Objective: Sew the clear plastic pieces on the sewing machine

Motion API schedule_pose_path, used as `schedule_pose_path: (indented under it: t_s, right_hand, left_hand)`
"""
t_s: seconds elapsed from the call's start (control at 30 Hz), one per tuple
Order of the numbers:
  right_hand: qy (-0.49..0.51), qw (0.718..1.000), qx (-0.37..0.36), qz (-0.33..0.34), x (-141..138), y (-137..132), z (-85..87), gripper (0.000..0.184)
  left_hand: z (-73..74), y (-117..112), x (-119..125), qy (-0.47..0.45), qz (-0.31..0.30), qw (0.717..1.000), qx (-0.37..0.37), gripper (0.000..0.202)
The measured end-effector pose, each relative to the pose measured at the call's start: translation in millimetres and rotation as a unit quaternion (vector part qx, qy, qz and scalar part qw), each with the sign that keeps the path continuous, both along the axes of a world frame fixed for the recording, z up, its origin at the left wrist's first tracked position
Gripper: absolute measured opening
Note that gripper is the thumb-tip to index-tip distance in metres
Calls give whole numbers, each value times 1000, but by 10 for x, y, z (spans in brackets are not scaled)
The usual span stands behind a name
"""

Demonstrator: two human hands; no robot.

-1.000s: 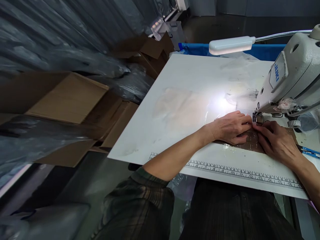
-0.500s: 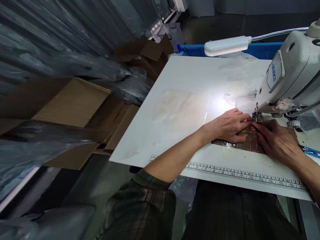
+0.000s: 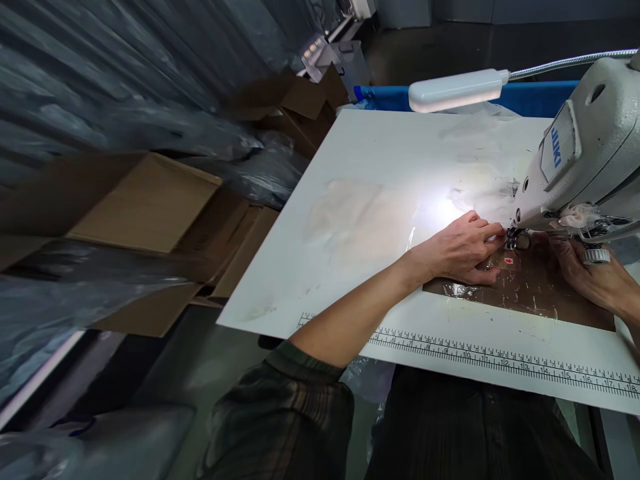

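At the sewing machine's presser foot (image 3: 515,239), my left hand (image 3: 463,250) has its fingers bent and pressed together at the tips, its thumb resting lower on the brown plate (image 3: 545,300). Whatever lies under those fingertips is too small or hidden to name. My right hand (image 3: 583,270) is to the right of the foot, under the white machine head (image 3: 585,160). Its fingertips are partly hidden there, and I cannot see whether they hold anything. A small white label with a red mark (image 3: 509,261) lies on the plate just below the foot.
A white lamp (image 3: 457,90) on a flexible metal neck lights the white table (image 3: 360,247). A printed ruler scale (image 3: 465,353) runs along its front edge. Open cardboard boxes (image 3: 145,207) and clear plastic sheeting (image 3: 270,167) are on the left. Something blue (image 3: 535,97) stands behind the table.
My right hand has moved from in front of the presser foot to its right, beneath the machine head, uncovering more of the brown plate and label. My left hand has barely moved.
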State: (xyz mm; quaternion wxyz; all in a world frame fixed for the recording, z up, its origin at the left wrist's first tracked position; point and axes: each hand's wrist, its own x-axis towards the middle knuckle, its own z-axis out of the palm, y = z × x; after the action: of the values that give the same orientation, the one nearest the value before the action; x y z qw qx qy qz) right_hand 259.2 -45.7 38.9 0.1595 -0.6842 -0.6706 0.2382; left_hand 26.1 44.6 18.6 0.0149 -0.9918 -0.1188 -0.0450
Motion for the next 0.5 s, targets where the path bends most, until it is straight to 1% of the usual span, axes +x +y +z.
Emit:
schedule_pose_path:
  t_s: [0.1, 0.23, 0.37, 0.5]
  right_hand:
    - [11, 999, 43, -4, -57, -26, -60, 57]
    - [16, 999, 34, -14, -95, -142, -123, 64]
    - [-28, 997, 32, -60, -66, -166, -169, 57]
    - [-39, 997, 54, -49, -37, -140, -196, 49]
  left_hand:
    - [-20, -15, 5, -1, 8, 1000, 5, 54]
    - [-66, -47, 16, -21, 25, 999, 14, 53]
    - [-78, -58, 19, -30, 41, 999, -4, 54]
    - [-59, -36, 18, -47, 61, 995, -64, 63]
